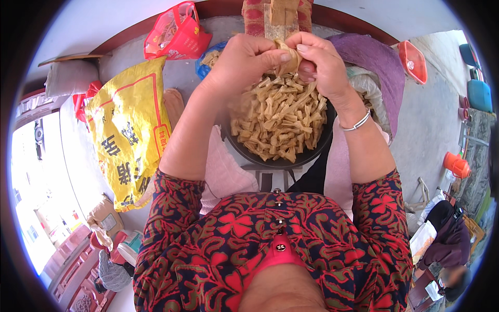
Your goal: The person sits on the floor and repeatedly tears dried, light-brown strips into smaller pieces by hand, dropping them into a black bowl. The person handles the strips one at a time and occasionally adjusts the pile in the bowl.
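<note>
Both my hands are raised over the far edge of a round dark pan [313,154]. The pan holds a heaped pile of tan knotted strips [280,117] that look like tofu-skin knots. Between my fingertips is a pale yellow tofu-skin strip [287,56], bent or folded over. My left hand [249,56] pinches its left side with thumb and fingers. My right hand [326,66], with a silver bangle at the wrist, pinches the right side; some of its fingers are curled beneath. The strip's underside is hidden by my hands.
Beyond my hands stands a wooden block [284,13]. A red bag [175,34] and a blue bag [204,66] lie far left, a yellow sack [127,135] nearer left. On the right are a purple sack [382,70], a red basket [414,63] and an orange bucket [457,165].
</note>
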### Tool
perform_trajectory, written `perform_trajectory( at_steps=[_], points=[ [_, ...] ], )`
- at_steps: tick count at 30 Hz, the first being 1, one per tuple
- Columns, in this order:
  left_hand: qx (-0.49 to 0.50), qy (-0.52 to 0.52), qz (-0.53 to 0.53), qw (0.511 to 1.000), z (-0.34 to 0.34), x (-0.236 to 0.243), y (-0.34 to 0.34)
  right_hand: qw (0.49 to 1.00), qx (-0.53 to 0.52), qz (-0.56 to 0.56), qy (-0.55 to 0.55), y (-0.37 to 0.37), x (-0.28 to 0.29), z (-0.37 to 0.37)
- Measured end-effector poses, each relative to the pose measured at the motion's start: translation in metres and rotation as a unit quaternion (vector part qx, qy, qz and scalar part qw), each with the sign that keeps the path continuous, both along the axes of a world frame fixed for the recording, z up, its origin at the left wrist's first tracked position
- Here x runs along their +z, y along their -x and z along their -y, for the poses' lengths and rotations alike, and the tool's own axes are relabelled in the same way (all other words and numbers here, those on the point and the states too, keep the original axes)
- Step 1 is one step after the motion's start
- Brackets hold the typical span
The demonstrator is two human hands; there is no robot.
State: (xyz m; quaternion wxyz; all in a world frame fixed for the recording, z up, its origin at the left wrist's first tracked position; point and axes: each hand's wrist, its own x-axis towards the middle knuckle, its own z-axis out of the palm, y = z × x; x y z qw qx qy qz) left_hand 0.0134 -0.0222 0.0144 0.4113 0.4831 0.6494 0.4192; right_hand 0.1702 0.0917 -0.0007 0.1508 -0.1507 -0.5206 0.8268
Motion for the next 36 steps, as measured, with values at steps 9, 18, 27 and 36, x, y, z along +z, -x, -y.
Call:
perform_trajectory(
  at_steps=[9,18,27,36],
  points=[
    [-0.026,-0.095,0.322,0.941,0.016,0.015,0.01,0.99,0.019,-0.01,-0.142,-0.023,-0.004,-0.026],
    [-0.035,-0.057,0.321,0.945,0.014,0.007,0.009,0.982,0.028,0.0,-0.187,-0.019,0.007,-0.024],
    [-0.038,-0.055,0.027,0.997,0.021,0.012,0.006,0.956,0.045,0.017,-0.289,-0.029,0.01,-0.028],
    [-0.072,-0.136,-0.311,0.938,0.015,-0.006,-0.018,0.955,0.009,0.097,-0.279,-0.016,0.012,0.001]
  ],
)
